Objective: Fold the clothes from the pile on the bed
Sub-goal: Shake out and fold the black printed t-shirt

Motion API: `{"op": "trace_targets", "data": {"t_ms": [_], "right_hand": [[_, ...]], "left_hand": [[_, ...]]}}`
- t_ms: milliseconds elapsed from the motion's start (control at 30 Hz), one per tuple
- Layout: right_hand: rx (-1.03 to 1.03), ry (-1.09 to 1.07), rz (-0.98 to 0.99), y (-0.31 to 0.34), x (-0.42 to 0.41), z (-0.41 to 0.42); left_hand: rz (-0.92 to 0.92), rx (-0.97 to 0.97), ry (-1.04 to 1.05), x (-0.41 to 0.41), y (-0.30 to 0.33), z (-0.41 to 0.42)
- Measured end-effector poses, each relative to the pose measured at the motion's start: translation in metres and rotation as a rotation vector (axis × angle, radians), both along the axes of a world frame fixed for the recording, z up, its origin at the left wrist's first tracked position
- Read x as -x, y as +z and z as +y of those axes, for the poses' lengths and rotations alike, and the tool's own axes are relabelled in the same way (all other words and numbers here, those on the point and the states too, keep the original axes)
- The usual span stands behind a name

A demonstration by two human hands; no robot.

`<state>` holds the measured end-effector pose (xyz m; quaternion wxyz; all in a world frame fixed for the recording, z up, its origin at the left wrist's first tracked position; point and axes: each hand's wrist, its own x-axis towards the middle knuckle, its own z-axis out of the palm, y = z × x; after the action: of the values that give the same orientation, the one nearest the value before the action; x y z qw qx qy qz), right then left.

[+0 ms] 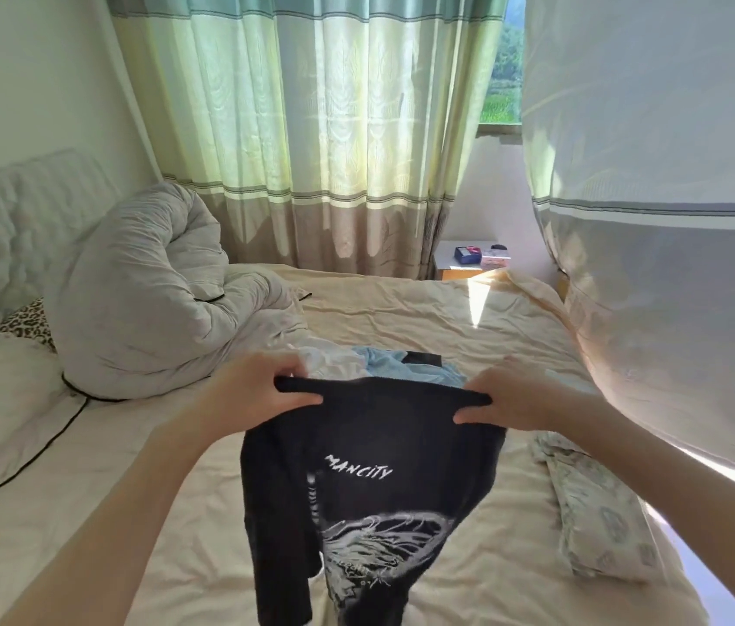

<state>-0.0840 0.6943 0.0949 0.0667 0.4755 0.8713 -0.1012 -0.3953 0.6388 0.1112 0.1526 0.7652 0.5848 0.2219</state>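
Note:
A black T-shirt (370,499) with white "MANCITY" lettering and a white graphic hangs in front of me over the bed. My left hand (261,388) pinches its top edge on the left. My right hand (512,399) pinches the same edge on the right. The edge is stretched taut between them. Behind the shirt lies the clothes pile (356,361), showing a white piece, a light blue piece and something black. The shirt's lower part hangs crumpled and runs out of the bottom of the view.
The bed (401,309) has a cream sheet. A rolled grey duvet (144,300) lies at the left, with a white pillow and a black cable. A patterned folded cloth (596,508) lies at the right. A hanging curtain (672,219) bulges in at the right. A nightstand (469,259) stands behind.

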Motion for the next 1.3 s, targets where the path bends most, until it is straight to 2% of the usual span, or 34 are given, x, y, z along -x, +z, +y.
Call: {"op": "trace_targets", "data": {"t_ms": [33, 100, 167, 233, 333, 467, 533, 600, 700, 800, 867, 933, 1000, 1067, 1200, 1233, 1300], "right_hand": [[-0.116, 0.018, -0.055, -0.001, -0.003, 0.002], [-0.303, 0.007, -0.032, -0.003, -0.005, 0.006], [-0.421, -0.077, -0.010, -0.004, 0.001, 0.008], [-0.508, -0.075, -0.118, -0.008, 0.008, 0.012], [-0.434, -0.102, -0.301, -0.008, 0.016, 0.015], [-0.346, -0.162, -0.394, -0.006, 0.014, 0.017], [-0.361, -0.166, -0.380, -0.006, 0.015, 0.016], [-0.448, -0.225, -0.312, -0.002, 0.017, 0.015], [-0.551, -0.354, -0.248, 0.005, 0.016, 0.017], [-0.569, -0.366, -0.235, 0.015, 0.017, 0.023], [-0.616, -0.368, -0.225, 0.023, 0.018, 0.028], [-0.660, -0.416, -0.143, 0.031, 0.016, 0.035], [-0.669, -0.511, 0.028, 0.036, 0.014, 0.044], [-0.675, -0.597, 0.190, 0.039, 0.013, 0.051], [-0.573, -0.765, 0.426, 0.047, 0.011, 0.057], [-0.491, -0.767, 0.539, 0.049, 0.011, 0.058], [-0.219, -0.719, 0.884, 0.055, 0.019, 0.051]], "left_hand": [[0.077, 0.010, 0.021, 0.005, -0.003, -0.002], [0.135, 0.015, 0.082, 0.010, -0.008, -0.004], [0.135, 0.029, 0.145, 0.011, -0.013, -0.003], [0.215, 0.060, 0.146, 0.007, -0.020, 0.001], [0.320, 0.162, 0.123, -0.003, -0.028, 0.003], [0.489, 0.173, 0.095, -0.010, -0.042, 0.006], [0.530, 0.183, 0.124, -0.013, -0.046, 0.006], [0.512, 0.145, 0.171, -0.014, -0.046, 0.010], [0.333, 0.038, 0.309, -0.009, -0.036, 0.017], [0.215, -0.074, 0.420, -0.007, -0.017, 0.022], [0.067, -0.077, 0.457, -0.008, -0.004, 0.022], [-0.154, -0.009, 0.438, -0.007, 0.006, 0.021], [-0.364, 0.103, 0.372, -0.007, 0.012, 0.015], [-0.459, 0.203, 0.313, -0.009, 0.016, 0.008], [-0.379, 0.264, 0.258, -0.009, 0.019, -0.001], [-0.332, 0.308, 0.238, -0.008, 0.017, -0.004], [-0.226, 0.387, 0.180, -0.007, 0.009, -0.007]]}}
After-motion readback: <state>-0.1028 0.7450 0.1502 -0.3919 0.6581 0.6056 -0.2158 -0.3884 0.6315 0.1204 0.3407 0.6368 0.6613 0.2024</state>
